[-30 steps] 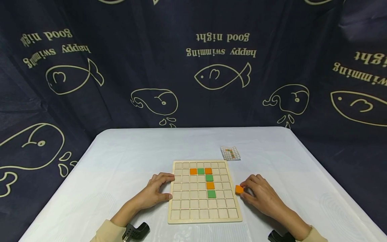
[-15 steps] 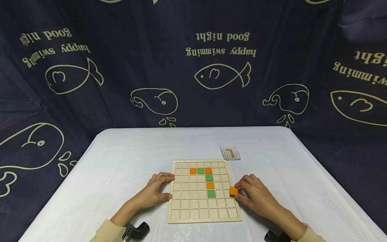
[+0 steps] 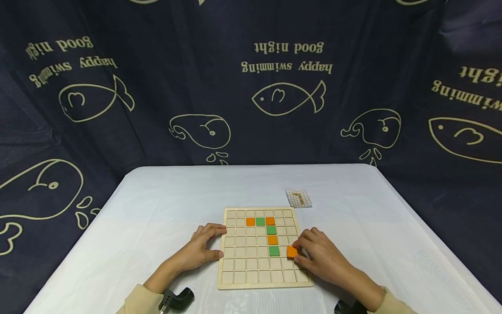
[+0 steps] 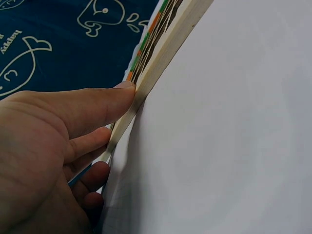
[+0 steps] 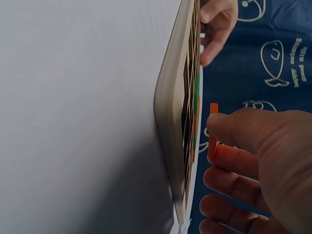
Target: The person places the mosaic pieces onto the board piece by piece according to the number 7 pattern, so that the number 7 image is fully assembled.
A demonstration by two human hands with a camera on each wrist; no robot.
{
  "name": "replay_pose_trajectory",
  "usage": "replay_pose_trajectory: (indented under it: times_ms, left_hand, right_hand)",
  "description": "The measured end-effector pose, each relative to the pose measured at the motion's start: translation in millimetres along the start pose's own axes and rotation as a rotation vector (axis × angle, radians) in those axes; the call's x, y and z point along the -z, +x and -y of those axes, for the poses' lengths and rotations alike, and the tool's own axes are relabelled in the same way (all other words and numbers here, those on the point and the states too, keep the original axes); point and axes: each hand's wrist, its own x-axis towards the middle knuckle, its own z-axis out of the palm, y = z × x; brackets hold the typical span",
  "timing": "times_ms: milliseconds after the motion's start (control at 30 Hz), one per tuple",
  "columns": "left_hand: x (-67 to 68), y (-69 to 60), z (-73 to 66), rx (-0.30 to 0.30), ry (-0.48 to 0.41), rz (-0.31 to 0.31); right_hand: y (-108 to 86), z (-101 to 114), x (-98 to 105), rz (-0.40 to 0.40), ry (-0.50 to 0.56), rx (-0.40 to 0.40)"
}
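A pale wooden grid board lies on the table, with orange and green square tiles set in some cells. They form a row near the far side and a column running towards me. My right hand pinches an orange tile between thumb and fingers, over the board's right part. In the right wrist view this orange tile appears edge-on, apart from the board's surface. My left hand rests thumb and fingertips against the board's left edge; the left wrist view shows the thumb touching that edge.
A small printed card with a coloured grid pattern lies just beyond the board's far right corner. White cloth covers the table. A dark curtain with fish and whale drawings hangs behind it.
My right hand has carried the orange tile leftward, from beside the board's right edge to over its right-hand cells. The left hand stays where it was.
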Motion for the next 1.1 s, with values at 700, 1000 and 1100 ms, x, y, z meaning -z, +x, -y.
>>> replay_pose_trajectory:
  times_ms: [700, 1000, 1100]
  left_hand:
    - [-0.4, 0.1, 0.6, 0.011, -0.032, 0.006]
    - [-0.7, 0.4, 0.7, 0.007, -0.028, 0.002]
    - [-0.9, 0.6, 0.7, 0.003, -0.029, -0.001]
  right_hand:
    - [12.8, 20, -11, 0.001, 0.047, 0.122]
    - [14.4, 25, -13, 0.001, 0.062, 0.157]
    - [14.4, 26, -14, -0.004, 0.060, 0.172]
